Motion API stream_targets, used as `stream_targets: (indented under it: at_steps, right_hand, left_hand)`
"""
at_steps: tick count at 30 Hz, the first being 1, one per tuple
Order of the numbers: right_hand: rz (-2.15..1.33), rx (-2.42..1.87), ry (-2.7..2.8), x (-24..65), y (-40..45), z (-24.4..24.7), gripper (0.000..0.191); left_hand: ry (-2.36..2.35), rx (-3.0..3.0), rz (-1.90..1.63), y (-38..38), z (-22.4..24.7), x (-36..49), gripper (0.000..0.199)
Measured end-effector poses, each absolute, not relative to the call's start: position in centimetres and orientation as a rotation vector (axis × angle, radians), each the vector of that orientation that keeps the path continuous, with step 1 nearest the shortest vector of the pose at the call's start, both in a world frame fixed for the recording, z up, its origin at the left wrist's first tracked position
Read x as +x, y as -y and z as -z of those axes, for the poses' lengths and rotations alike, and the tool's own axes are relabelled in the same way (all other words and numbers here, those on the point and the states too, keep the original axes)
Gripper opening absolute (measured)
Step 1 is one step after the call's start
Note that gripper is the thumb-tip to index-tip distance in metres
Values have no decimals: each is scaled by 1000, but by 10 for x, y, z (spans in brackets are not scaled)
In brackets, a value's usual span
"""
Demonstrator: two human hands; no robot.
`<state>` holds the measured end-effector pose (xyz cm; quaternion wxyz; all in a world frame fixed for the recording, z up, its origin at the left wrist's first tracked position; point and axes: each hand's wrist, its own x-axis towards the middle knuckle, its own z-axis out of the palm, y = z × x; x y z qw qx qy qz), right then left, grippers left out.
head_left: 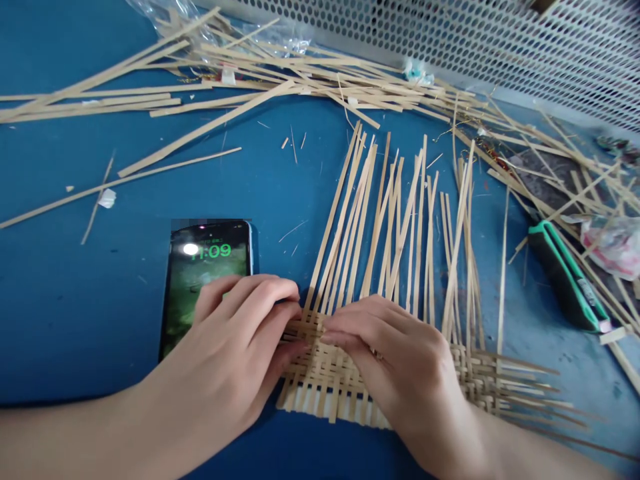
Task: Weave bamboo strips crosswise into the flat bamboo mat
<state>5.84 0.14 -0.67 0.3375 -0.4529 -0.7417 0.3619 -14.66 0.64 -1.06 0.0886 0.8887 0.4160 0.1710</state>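
Note:
A partly woven mat of thin bamboo strips (340,365) lies at the front of the blue table, its long loose upright strips (367,220) fanning away from me. At its left edge, my left hand (250,327) is closed with thumb and fingers on the ends of the cross strips. My right hand (395,353) rests over the weave, thumb and forefinger pinched on a strip near the top row. Both hands' fingertips are close together. Beneath the right hand, part of the weave is hidden. Cross-strip ends (545,387) stick out to the right.
Left of the mat lies a phone (200,287) with a lit screen, partly under my left hand. A green and black utility knife (567,277) is at right. Loose strips (280,73) pile along the back, before a perforated metal panel (450,40). Crumpled plastic (613,243) lies far right.

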Motion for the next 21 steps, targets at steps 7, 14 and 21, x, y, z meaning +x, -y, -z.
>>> stream_targets:
  at_steps: [7,14,21]
  right_hand:
    - [-941,-1236,1899,55,-4,9,23]
    - [-1017,-1289,1920,52,-4,3,21]
    - [-916,-1390,1910,59,-9,-4,25]
  left_hand:
    - [-1213,2683,-474,-7,14,-147,14]
    - [-1180,2723,-483,-7,11,-146,15]
    - [-1229,2662,-464,-9,10,-147,12]
